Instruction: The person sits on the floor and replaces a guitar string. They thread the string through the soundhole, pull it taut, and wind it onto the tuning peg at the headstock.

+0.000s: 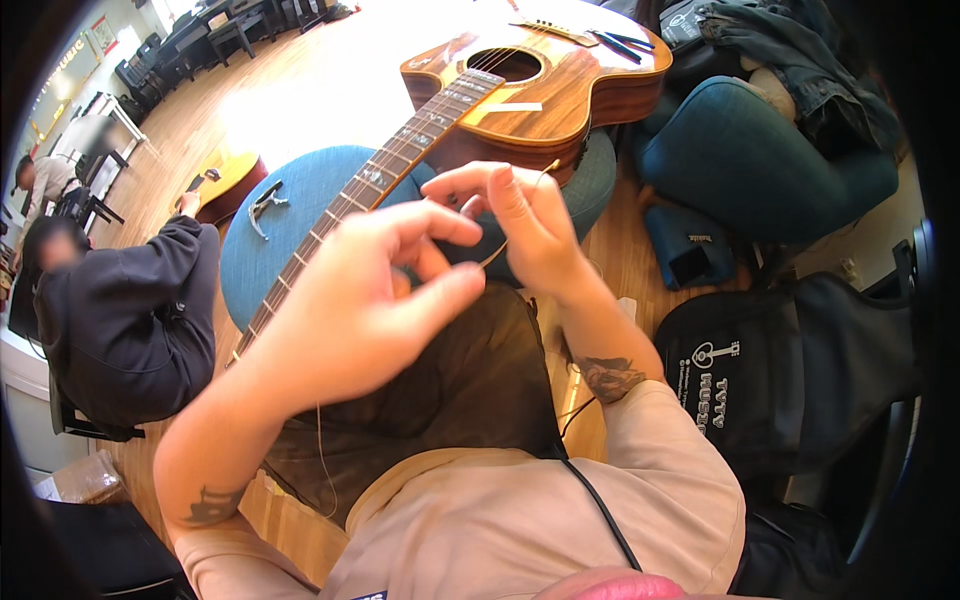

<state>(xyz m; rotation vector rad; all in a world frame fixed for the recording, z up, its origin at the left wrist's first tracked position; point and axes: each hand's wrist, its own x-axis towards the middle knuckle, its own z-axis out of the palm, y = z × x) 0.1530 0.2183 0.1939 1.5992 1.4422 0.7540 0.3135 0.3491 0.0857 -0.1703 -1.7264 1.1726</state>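
A thin, gold-coloured guitar string (497,252) curves between my two hands, above my lap. My left hand (375,290) has curled fingers around part of it, with the thumb and forefinger apart; the exact grip is partly hidden. Opposite it, my right hand (535,225) is bent inward, thumb and fingers close together on the string, whose end loops up by the fingertips. More thin string hangs below my left forearm. Just beyond both hands an acoustic guitar (560,85) lies face up, its neck (375,170) slanting toward me on the left.
Round blue stools (250,265) support the guitar; a silver capo (266,208) lies on one. Dark-handled pliers (622,45) rest by the bridge. At left a person in dark clothes (130,310) sits with another guitar (235,185). A blue chair (770,160) and black gig bag (790,370) stand right.
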